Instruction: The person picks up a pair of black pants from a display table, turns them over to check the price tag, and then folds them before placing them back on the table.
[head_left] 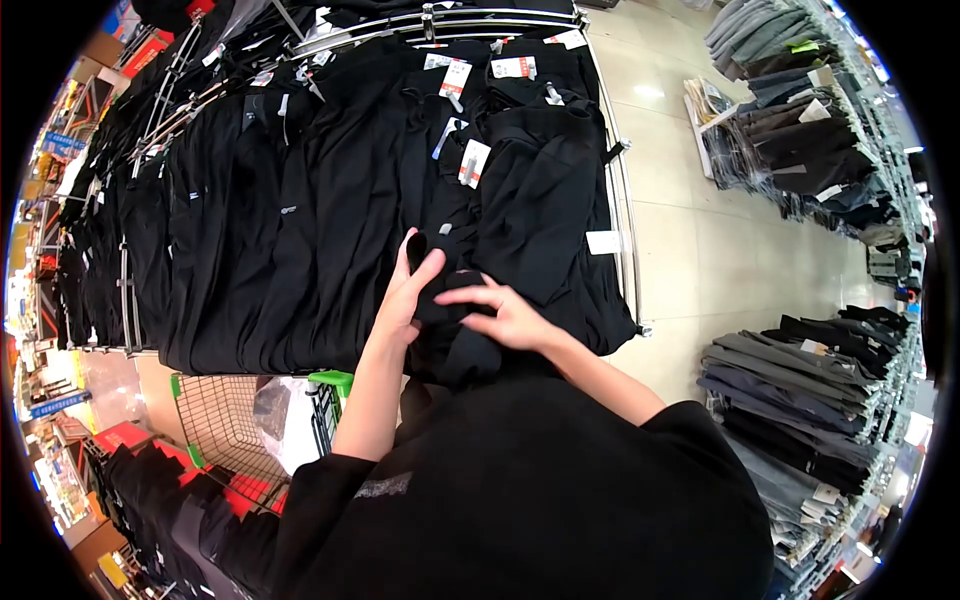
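A bunched black garment (472, 352) is in front of my body, its exact kind hidden by the folds. My left hand (402, 295) grips its upper left edge, with the cloth between thumb and fingers. On the right side of the cloth, my right hand (508, 316) has its fingers apart and pointing left, close against the fabric. Just beyond the hands, folded black trousers (535, 185) lie on top of the hanging row. A white and red price tag (473, 163) sticks up beside them.
Black trousers (330, 210) hang closely on a metal rack (622, 220). A green-trimmed shopping cart (215, 415) holding a white plastic bag (300, 425) stands at lower left. Folded trousers (790, 385) and hanging clothes (810, 130) line the right side, across a tiled aisle (680, 270).
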